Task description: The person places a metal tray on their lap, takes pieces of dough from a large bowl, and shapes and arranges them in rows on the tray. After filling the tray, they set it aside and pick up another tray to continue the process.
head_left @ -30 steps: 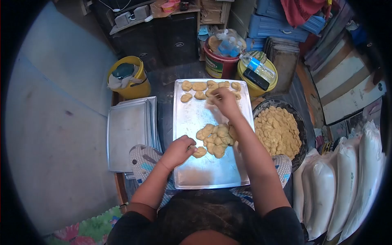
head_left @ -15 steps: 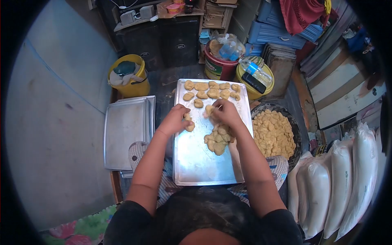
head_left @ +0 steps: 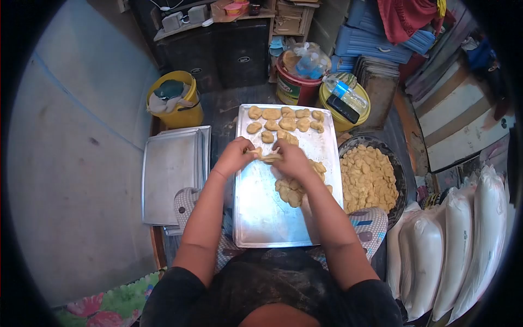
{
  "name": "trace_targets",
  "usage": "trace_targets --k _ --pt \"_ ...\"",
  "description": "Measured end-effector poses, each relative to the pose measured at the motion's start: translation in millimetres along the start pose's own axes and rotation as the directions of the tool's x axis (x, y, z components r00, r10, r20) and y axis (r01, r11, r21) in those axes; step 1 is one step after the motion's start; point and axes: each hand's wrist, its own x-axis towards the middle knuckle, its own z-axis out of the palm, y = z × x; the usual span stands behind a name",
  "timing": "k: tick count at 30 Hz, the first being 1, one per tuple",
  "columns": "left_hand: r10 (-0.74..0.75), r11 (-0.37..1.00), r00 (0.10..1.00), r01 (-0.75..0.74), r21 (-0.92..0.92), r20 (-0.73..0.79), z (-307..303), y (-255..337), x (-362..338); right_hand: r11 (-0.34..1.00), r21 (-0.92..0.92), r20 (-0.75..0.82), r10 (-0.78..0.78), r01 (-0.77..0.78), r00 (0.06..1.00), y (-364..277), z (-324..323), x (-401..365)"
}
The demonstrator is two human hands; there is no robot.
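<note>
A strip of dough [head_left: 269, 157] stretches between my two hands over the metal tray [head_left: 256, 218]. My left hand [head_left: 235, 156] pinches its left end, and the fingers of my right hand [head_left: 292, 160] are closed on the other end. Small dough pieces [head_left: 287, 124] lie in rows at the tray's far side. Just beyond my right fingers sits another dough piece [head_left: 289, 138], partly hidden by the hand. Under my right wrist and forearm rests a larger dough clump [head_left: 290, 192], partly covered.
Right of the tray stands a round black basin [head_left: 402, 188] heaped with dough pieces [head_left: 369, 177]. Stacked metal trays [head_left: 171, 177] lie to the left. Yellow bucket [head_left: 182, 114], red bucket [head_left: 294, 90] and yellow-lidded container [head_left: 340, 117] stand beyond; filled sacks [head_left: 427, 256] line the right.
The dough piece from my right hand now lies by the second and third rows. My right hand has come closer to my left, and dough is now drawn out between them.
</note>
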Motion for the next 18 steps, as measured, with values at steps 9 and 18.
trace_targets --k 9,18 --pt "0.073 0.993 0.911 -0.029 0.113 -0.405 23.4 -6.6 19.1 0.999 0.000 -0.495 -0.043 0.049 0.868 60.7 -38.3 1.6" --pt "0.252 0.884 0.956 -0.164 0.437 -0.152 31.3 6.4 29.7 0.987 -0.156 -0.235 -0.081 0.044 0.969 56.0 -17.8 16.2"
